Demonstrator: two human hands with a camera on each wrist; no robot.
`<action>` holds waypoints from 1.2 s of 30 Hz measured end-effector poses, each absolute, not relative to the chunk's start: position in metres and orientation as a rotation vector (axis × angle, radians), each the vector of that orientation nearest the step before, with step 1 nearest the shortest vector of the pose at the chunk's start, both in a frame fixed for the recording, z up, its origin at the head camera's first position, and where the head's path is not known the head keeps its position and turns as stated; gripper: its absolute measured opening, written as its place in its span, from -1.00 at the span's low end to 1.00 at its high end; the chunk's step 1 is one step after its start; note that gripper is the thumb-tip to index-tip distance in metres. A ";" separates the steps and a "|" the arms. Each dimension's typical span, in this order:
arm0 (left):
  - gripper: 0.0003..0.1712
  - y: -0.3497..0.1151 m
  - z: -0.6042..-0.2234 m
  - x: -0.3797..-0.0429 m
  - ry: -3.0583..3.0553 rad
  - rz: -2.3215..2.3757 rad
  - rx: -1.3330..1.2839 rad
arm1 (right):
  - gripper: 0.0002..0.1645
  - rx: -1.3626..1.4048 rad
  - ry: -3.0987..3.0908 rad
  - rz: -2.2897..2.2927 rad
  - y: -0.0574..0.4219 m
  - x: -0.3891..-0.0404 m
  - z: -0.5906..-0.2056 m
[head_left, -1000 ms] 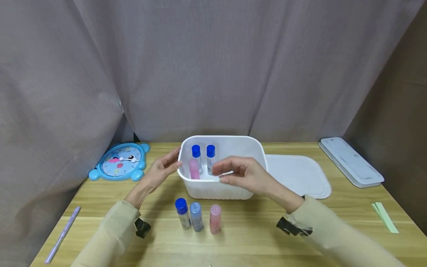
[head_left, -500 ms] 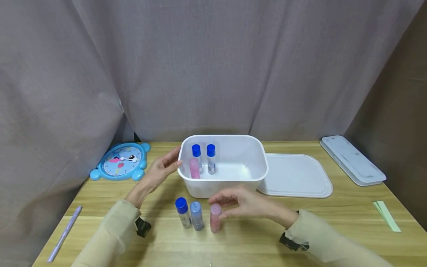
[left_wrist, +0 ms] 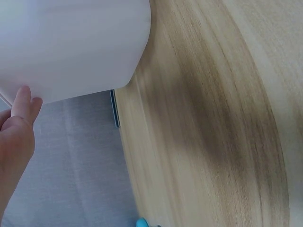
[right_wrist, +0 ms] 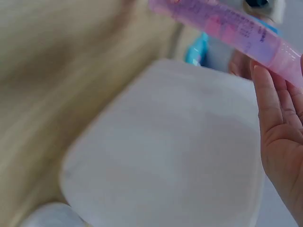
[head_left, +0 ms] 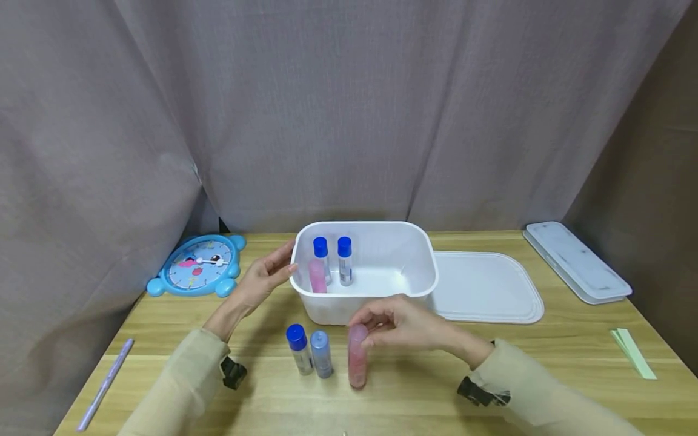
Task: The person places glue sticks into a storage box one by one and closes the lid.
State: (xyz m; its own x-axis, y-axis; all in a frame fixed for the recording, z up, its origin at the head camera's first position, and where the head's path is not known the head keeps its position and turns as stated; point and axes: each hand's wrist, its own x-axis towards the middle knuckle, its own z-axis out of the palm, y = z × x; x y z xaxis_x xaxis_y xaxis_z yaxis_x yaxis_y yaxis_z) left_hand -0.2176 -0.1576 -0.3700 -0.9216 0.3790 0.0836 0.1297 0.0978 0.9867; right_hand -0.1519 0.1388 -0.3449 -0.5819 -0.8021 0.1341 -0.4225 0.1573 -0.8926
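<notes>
My right hand (head_left: 400, 324) pinches a pink glue stick (head_left: 357, 360) near its top, holding it about upright in front of the white box (head_left: 362, 309). In the right wrist view, the pink glue stick (right_wrist: 236, 30) shows printed lettering on its see-through body. My left hand (head_left: 264, 278) touches the box's left rim with fairly straight fingers. On the table stand a glue stick with a dark blue cap (head_left: 299, 348) and a light blue glue stick (head_left: 321, 354). Inside the box are two blue-capped glue sticks (head_left: 345, 260) and a pink one (head_left: 317, 277).
A white lid (head_left: 485, 287) lies flat right of the box. Farther right are a white flat case (head_left: 578, 260) and green paper strips (head_left: 634, 354). At the left, a blue toy clock (head_left: 196, 264) and a purple pen (head_left: 106, 384) lie on the table (head_left: 425, 399).
My right hand has come down from over the box to the pink glue stick on the table, gripped it and shifted it slightly right. My left hand has stayed at the rim.
</notes>
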 end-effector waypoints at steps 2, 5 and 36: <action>-0.31 -0.158 -0.370 -0.217 2.175 1.923 0.510 | -0.66 -1.180 2.070 -1.450 0.142 -0.155 -0.335; -0.30 -0.158 -0.370 -0.217 2.175 1.923 0.507 | -0.68 -1.162 2.097 -1.538 0.148 -0.162 -0.314; -0.31 -0.157 -0.373 -0.218 2.178 1.936 0.513 | -0.74 -0.761 2.453 -1.376 0.107 -0.232 -0.332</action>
State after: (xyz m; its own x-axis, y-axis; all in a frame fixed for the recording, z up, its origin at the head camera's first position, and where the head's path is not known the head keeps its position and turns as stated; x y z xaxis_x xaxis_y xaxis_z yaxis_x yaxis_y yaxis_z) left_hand -0.2184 -0.1570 -0.3731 -0.9237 0.3721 0.0915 0.1346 0.0916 0.9867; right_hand -0.2315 0.1066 -0.3317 -0.8396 -0.5406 0.0533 -0.3274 0.4252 -0.8438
